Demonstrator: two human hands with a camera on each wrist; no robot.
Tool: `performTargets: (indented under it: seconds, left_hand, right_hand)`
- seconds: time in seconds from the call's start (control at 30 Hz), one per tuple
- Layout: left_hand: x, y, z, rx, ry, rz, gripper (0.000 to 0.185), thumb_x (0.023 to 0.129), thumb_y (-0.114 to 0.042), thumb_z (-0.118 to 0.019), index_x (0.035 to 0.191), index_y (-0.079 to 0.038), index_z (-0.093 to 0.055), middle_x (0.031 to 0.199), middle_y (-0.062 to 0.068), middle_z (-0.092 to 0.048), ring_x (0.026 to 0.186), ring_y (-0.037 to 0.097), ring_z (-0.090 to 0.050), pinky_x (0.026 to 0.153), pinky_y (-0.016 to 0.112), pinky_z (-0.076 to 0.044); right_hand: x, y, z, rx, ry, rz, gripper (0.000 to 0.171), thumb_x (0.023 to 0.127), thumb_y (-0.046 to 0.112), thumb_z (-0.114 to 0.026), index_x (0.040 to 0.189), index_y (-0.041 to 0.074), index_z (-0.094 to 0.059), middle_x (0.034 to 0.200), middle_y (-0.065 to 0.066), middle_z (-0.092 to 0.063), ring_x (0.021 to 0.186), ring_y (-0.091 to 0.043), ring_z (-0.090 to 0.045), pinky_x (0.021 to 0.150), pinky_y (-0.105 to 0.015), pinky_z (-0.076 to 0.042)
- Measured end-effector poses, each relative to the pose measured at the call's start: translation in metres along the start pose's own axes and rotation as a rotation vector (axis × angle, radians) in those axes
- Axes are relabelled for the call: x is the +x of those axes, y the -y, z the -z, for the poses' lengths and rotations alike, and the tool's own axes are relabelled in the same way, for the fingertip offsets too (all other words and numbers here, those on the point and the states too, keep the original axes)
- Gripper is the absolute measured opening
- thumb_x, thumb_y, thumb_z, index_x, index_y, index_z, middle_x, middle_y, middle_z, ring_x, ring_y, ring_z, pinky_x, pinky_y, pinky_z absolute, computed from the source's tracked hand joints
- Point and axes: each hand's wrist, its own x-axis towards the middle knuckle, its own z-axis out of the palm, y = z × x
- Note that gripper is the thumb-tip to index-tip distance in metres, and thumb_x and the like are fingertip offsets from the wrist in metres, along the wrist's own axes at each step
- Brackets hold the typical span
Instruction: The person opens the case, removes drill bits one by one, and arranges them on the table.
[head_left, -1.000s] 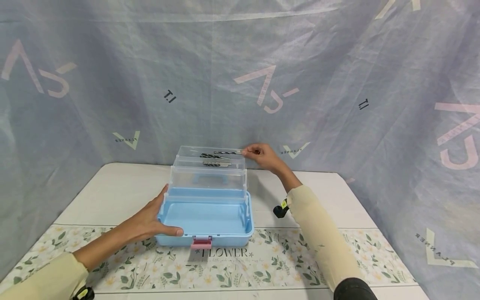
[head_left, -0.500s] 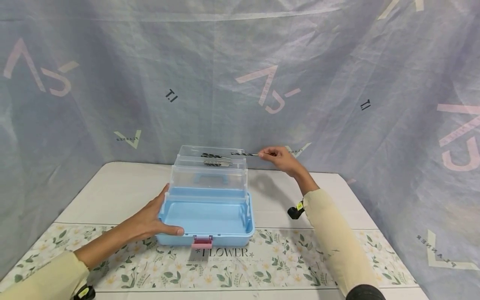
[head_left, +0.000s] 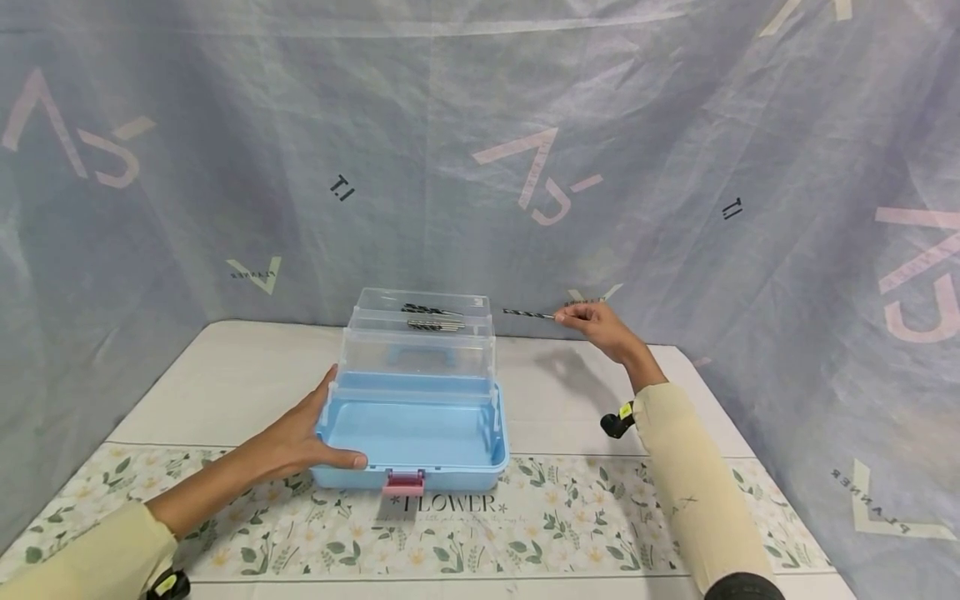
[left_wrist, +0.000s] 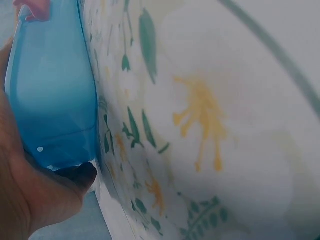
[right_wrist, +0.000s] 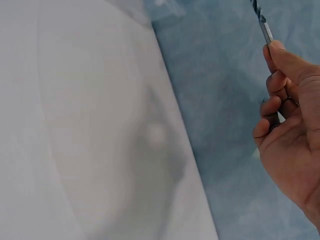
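Note:
A light blue plastic toolbox (head_left: 420, 477) with a pink latch (head_left: 403, 482) stands opened on the table. Its clear stepped trays (head_left: 420, 358) are raised at the back. My left hand (head_left: 303, 437) holds the box at its front left corner, thumb along the front rim and fingers at the left side. Off to the right of the trays, in the air, my right hand (head_left: 600, 327) pinches a drill bit (head_left: 528, 314) by its smooth shank, the dark fluted end pointing left. Several more drill bits (head_left: 435, 325) lie in the upper trays.
A white cover with a floral band (head_left: 555, 533) lies over the table (head_left: 255, 367). Behind it and at both sides hangs a grey-blue printed curtain (head_left: 420, 150), close to the table's back edge.
My right hand has drawn the drill bit rightward out of the upper tray and away from the toolbox. My left hand has stayed on the box.

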Motion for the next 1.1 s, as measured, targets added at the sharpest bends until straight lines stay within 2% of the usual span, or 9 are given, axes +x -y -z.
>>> performTargets:
  seconds: [0.23, 0.43, 0.57, 0.67, 0.87, 1.0, 1.1]
  left_hand:
    - [0.000, 0.002, 0.000, -0.018, 0.016, 0.017, 0.162, 0.079, -0.056, -0.102, 0.181, -0.021, 0.020, 0.187, 0.034, 0.004, 0.166, 0.070, -0.016, 0.116, 0.088, -0.041]
    - [-0.001, 0.002, 0.000, 0.016, 0.006, 0.023, 0.162, 0.079, -0.057, -0.101, 0.181, -0.022, 0.020, 0.186, 0.037, 0.001, 0.164, 0.071, -0.020, 0.114, 0.087, -0.044]
    - [-0.001, 0.001, -0.001, 0.005, 0.010, 0.033, 0.163, 0.078, -0.056, -0.102, 0.181, -0.022, 0.020, 0.186, 0.036, 0.002, 0.165, 0.071, -0.019, 0.115, 0.088, -0.043]
    - [0.000, 0.001, -0.002, 0.001, 0.007, 0.026, 0.163, 0.078, -0.055, -0.102, 0.181, -0.021, 0.020, 0.186, 0.036, 0.002, 0.165, 0.071, -0.018, 0.115, 0.088, -0.042]
    - [0.000, 0.001, -0.003, -0.004, 0.003, -0.003, 0.161, 0.080, -0.054, -0.102, 0.181, -0.020, 0.019, 0.186, 0.037, 0.000, 0.164, 0.071, -0.019, 0.112, 0.088, -0.045]
    - [0.000, 0.001, -0.004, -0.008, 0.000, 0.010, 0.163, 0.078, -0.054, -0.102, 0.181, -0.020, 0.019, 0.186, 0.037, 0.000, 0.165, 0.071, -0.019, 0.114, 0.088, -0.043]
    - [0.000, 0.000, -0.003, -0.020, 0.002, 0.021, 0.163, 0.078, -0.053, -0.103, 0.181, -0.021, 0.019, 0.186, 0.037, 0.002, 0.165, 0.071, -0.017, 0.114, 0.089, -0.042]
  right_hand:
    - [-0.011, -0.019, 0.005, -0.060, 0.011, -0.052, 0.046, 0.119, 0.027, -0.062, 0.147, -0.009, -0.067, 0.162, -0.031, -0.059, 0.160, -0.050, -0.048, 0.135, -0.069, -0.034]
    - [-0.015, -0.038, -0.001, -0.103, -0.004, -0.097, 0.045, 0.118, 0.023, -0.063, 0.144, -0.013, -0.068, 0.160, -0.032, -0.061, 0.158, -0.052, -0.050, 0.132, -0.069, -0.039]
    - [-0.013, -0.047, -0.005, -0.143, -0.056, -0.135, 0.038, 0.118, 0.020, -0.064, 0.137, -0.011, -0.073, 0.156, -0.031, -0.065, 0.151, -0.048, -0.057, 0.128, -0.060, -0.047]
    - [-0.011, -0.052, -0.007, -0.162, -0.088, -0.148, 0.036, 0.118, 0.021, -0.064, 0.132, -0.010, -0.075, 0.149, -0.029, -0.068, 0.139, -0.041, -0.063, 0.118, -0.050, -0.051]
    - [-0.013, -0.065, -0.010, -0.201, -0.138, -0.174, 0.036, 0.118, 0.023, -0.063, 0.131, -0.008, -0.075, 0.142, -0.028, -0.070, 0.122, -0.032, -0.063, 0.098, -0.038, -0.050]
    - [-0.010, -0.073, -0.013, -0.222, -0.177, -0.200, 0.034, 0.118, 0.022, -0.063, 0.129, -0.006, -0.076, 0.142, -0.028, -0.070, 0.116, -0.029, -0.061, 0.092, -0.034, -0.047]
    - [-0.006, -0.075, -0.015, -0.220, -0.188, -0.218, 0.032, 0.117, 0.023, -0.065, 0.130, -0.004, -0.077, 0.143, -0.026, -0.070, 0.116, -0.028, -0.060, 0.092, -0.033, -0.046]
